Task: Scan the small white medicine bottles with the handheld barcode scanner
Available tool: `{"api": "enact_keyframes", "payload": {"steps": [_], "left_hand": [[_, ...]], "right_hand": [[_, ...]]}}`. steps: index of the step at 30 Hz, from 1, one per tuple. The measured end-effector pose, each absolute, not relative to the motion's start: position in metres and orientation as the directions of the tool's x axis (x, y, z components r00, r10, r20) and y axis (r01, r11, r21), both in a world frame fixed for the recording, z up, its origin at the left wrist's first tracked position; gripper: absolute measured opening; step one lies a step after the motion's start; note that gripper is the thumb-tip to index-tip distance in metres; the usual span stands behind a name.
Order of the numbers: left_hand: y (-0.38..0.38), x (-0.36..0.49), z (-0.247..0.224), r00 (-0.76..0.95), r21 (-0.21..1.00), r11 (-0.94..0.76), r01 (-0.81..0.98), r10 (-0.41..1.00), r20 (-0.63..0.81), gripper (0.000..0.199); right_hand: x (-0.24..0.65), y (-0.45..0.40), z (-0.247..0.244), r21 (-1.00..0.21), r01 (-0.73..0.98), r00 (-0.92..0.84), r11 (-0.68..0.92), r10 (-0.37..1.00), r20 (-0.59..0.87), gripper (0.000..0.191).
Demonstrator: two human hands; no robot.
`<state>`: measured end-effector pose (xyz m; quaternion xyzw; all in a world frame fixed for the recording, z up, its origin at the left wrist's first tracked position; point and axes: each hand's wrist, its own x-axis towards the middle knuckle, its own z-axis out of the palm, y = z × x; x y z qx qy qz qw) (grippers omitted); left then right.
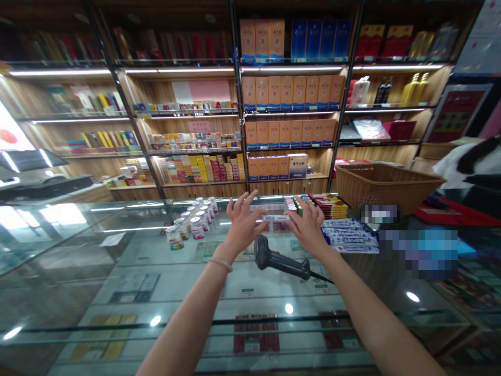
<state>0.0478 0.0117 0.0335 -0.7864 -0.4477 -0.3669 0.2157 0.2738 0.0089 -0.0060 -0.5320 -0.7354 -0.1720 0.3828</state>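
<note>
The narrow white box [276,218] lay between the person's two hands, its long axis running side to side, from one hand to the other. The left hand [243,224] had its thumb and forefinger closed in a narrow grip on the left end; the right hand [309,227] pinched the right end likewise, with the other fingers of both hands spread loosely. Neither hand was clearly nearer, as each was at its own end. The side of the box facing the person showed a barcode-like patch, closer to the left thumb. Whether the box touched the glass desk [156,292] or was just above it was hard to tell.

The black scanner [287,262] lay on the person's side of the box, apart from both grips. It slanted, its head near the left hand and its handle running toward the right forearm. Small jars [198,228] stood to the left, and blue packets [348,236] lay just beside the right hand.
</note>
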Motion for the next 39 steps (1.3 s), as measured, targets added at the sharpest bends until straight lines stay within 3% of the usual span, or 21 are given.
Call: {"api": "enact_keyframes", "payload": {"steps": [7, 10, 15, 19, 22, 27, 33, 39], "left_hand": [[0.004, 0.030, 0.021, 0.327, -0.034, -0.498, 0.866, 0.514, 0.793, 0.014], [0.003, 0.026, 0.015, 0.273, 0.001, -0.482, 0.876, 0.498, 0.823, 0.013], [0.001, 0.015, 0.014, 0.173, 0.048, -0.400, 0.915, 0.497, 0.850, 0.014], [0.002, 0.004, 0.014, 0.128, 0.052, -0.337, 0.940, 0.490, 0.862, 0.015], [0.002, 0.002, 0.013, 0.100, 0.079, -0.325, 0.942, 0.499, 0.861, 0.015], [0.001, 0.004, 0.013, 0.097, 0.094, -0.330, 0.939, 0.518, 0.850, 0.015], [0.002, 0.001, 0.010, 0.094, 0.089, -0.311, 0.946, 0.527, 0.845, 0.015], [0.003, 0.002, 0.007, 0.091, 0.084, -0.291, 0.953, 0.539, 0.838, 0.016]], "right_hand": [[0.260, 0.008, -0.010, -0.202, 0.901, -0.154, 0.385, 0.718, 0.679, 0.032], [0.255, 0.007, -0.012, -0.216, 0.904, -0.145, 0.369, 0.739, 0.658, 0.041], [0.240, -0.009, -0.016, -0.254, 0.913, -0.133, 0.320, 0.821, 0.555, 0.080], [0.228, -0.032, -0.022, -0.204, 0.896, -0.309, 0.395, 0.883, 0.354, 0.115], [0.223, -0.044, -0.028, -0.184, 0.884, -0.378, 0.431, 0.888, 0.263, 0.124], [0.218, -0.049, -0.034, -0.175, 0.895, -0.365, 0.409, 0.900, 0.238, 0.101], [0.217, -0.050, -0.032, -0.165, 0.902, -0.352, 0.400, 0.900, 0.259, 0.039], [0.221, -0.044, -0.028, -0.224, 0.878, -0.342, 0.424, 0.881, 0.326, 0.030]]}}
